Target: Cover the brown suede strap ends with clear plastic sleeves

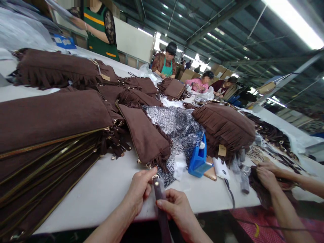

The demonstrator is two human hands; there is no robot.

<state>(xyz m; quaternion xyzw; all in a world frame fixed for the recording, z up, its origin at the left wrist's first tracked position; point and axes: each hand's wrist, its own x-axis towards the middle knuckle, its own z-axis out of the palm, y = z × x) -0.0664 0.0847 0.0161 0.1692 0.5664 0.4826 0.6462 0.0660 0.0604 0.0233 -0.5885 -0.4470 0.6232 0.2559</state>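
Observation:
Between my hands hangs a dark brown strap [162, 216] with a metal stud and a clasp at its upper end. My left hand [140, 187] pinches the metal clasp [155, 177] at the strap's top. Lower down, my right hand [178, 206] grips the strap between thumb and fingers. Just beyond the clasp lies a brown fringed pouch [145, 135] with metal rings at its near corner. It rests partly on a black-and-white patterned cloth [174, 125]. I cannot tell whether the clasp touches the pouch's rings.
Stacked brown zip pouches [50, 121] cover the left. A blue tape dispenser [198, 158], a white device with a cable [221, 168] and a fringed bag [225, 125] stand right. A co-worker's hands [267, 173] handle brown material at far right. Other people work across the table.

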